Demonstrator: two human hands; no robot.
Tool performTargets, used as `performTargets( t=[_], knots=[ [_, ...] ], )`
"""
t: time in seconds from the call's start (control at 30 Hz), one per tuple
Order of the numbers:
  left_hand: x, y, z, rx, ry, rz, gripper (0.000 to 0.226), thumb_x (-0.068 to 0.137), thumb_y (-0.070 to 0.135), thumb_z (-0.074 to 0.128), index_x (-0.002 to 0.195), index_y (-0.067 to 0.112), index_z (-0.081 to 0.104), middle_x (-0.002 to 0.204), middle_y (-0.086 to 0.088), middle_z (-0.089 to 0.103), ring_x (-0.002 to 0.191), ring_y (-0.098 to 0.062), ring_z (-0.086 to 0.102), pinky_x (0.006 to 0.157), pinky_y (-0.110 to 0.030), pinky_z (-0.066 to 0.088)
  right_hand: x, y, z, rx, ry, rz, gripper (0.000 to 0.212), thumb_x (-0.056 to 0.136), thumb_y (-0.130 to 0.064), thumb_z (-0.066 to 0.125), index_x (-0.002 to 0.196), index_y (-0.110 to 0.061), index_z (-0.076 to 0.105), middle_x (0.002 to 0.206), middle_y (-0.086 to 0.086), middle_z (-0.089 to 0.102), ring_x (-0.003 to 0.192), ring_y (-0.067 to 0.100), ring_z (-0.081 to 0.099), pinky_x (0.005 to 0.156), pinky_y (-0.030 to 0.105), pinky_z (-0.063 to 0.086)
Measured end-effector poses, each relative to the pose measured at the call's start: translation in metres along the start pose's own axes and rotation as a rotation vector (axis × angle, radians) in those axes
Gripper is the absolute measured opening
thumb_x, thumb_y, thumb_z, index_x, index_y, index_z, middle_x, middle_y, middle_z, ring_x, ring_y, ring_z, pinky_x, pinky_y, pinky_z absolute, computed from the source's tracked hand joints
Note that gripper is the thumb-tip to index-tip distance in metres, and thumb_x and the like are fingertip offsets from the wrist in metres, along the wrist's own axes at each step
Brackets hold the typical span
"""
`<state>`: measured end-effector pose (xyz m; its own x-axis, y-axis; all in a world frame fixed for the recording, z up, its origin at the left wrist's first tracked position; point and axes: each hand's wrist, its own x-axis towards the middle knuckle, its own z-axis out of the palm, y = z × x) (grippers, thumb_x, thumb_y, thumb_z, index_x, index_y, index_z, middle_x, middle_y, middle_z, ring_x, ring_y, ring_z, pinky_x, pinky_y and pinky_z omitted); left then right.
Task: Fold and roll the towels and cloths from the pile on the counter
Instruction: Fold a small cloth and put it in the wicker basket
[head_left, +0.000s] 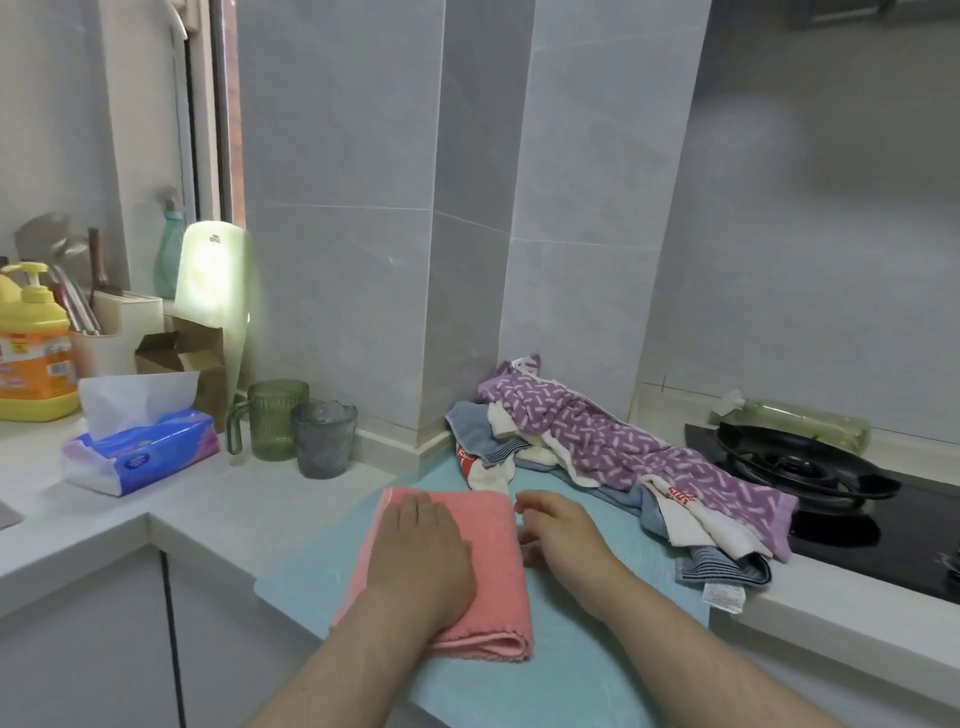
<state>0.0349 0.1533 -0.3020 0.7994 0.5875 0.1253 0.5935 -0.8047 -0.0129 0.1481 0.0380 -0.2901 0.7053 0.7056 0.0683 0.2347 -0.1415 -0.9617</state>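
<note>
Pressing straight left hand (423, 551) fingers (415, 512) flat on the folded pink towel (498, 571) on the blue mat (561, 686) at the desk's (234, 499) front, with right hand (558, 530) loosely curled beside its edge, hold untellable; could skew layers in rolling or snag the nearby pile (623, 457).

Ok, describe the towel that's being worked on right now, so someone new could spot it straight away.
On the pale blue mat at the counter's corner, left of the heaped pile by the stove, lies the pink towel. It is the only plain pink, flat, folded piece; the left hand presses flat on it.
</note>
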Motion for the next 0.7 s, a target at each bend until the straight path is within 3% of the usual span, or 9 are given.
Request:
performTargets(
  t=[0.03,0.1,0.27,0.43,0.57,0.7],
  knots=[
    [0.001,0.003,-0.001,0.011,0.009,0.002,0.059,0.102,0.026,0.018,0.153,-0.002,0.005,0.161,-0.021,0.004,0.149,-0.034,0.004,0.122,-0.044,0.001,0.013,-0.003,0.002,0.019,-0.041,0.027,0.021,0.091,-0.002,0.049,0.103,-0.002,0.066,0.086,0.006,0.061,0.065,0.017,0.052,0.054,0.025,0.042],
    [0.006,0.007,-0.003,-0.035,0.01,0.048,0.058,0.101,0.022,0.02,0.153,0.0,0.004,0.161,-0.019,0.003,0.15,-0.031,0.004,0.122,-0.042,0.003,0.036,-0.001,0.005,-0.02,-0.096,0.061,0.026,0.088,-0.003,0.052,0.106,-0.011,0.069,0.079,0.004,0.061,0.058,0.013,0.049,0.047,0.024,0.037],
    [0.021,-0.008,0.008,-0.205,0.002,0.104,0.065,0.1,0.051,0.017,0.155,0.018,0.013,0.163,-0.004,0.009,0.15,-0.019,0.006,0.122,-0.039,-0.001,0.068,0.005,-0.001,0.017,-0.165,0.175,0.023,0.087,-0.004,0.053,0.1,-0.015,0.07,0.06,-0.003,0.053,0.048,0.01,0.04,0.041,0.02,0.023],
    [0.024,-0.012,0.016,-0.24,-0.004,0.091,0.075,0.095,0.063,0.016,0.156,0.022,0.007,0.164,-0.001,0.002,0.15,-0.016,-0.001,0.121,-0.04,-0.005,0.084,0.009,-0.004,0.004,-0.276,0.234,0.011,0.092,-0.014,0.055,0.091,-0.018,0.064,0.06,-0.003,0.048,0.044,0.008,0.034,0.037,0.018,0.018],
    [0.021,-0.01,0.016,-0.232,-0.025,0.096,0.087,0.088,0.073,0.019,0.156,0.02,0.004,0.164,-0.001,-0.002,0.15,-0.016,-0.005,0.121,-0.041,-0.007,0.09,0.008,-0.003,-0.182,-0.291,0.217,0.013,0.092,-0.021,0.059,0.079,-0.021,0.058,0.056,-0.004,0.044,0.043,0.008,0.034,0.038,0.02,0.021],
    [0.019,-0.009,0.016,-0.197,-0.067,0.094,0.109,0.074,0.087,0.021,0.156,0.02,-0.002,0.163,-0.003,-0.006,0.15,-0.017,-0.008,0.12,-0.041,-0.01,0.095,0.009,0.002,-0.412,-0.18,0.072,0.019,0.086,-0.026,0.07,0.074,-0.02,0.056,0.06,-0.004,0.051,0.048,0.007,0.042,0.044,0.02,0.034]
  ],
)
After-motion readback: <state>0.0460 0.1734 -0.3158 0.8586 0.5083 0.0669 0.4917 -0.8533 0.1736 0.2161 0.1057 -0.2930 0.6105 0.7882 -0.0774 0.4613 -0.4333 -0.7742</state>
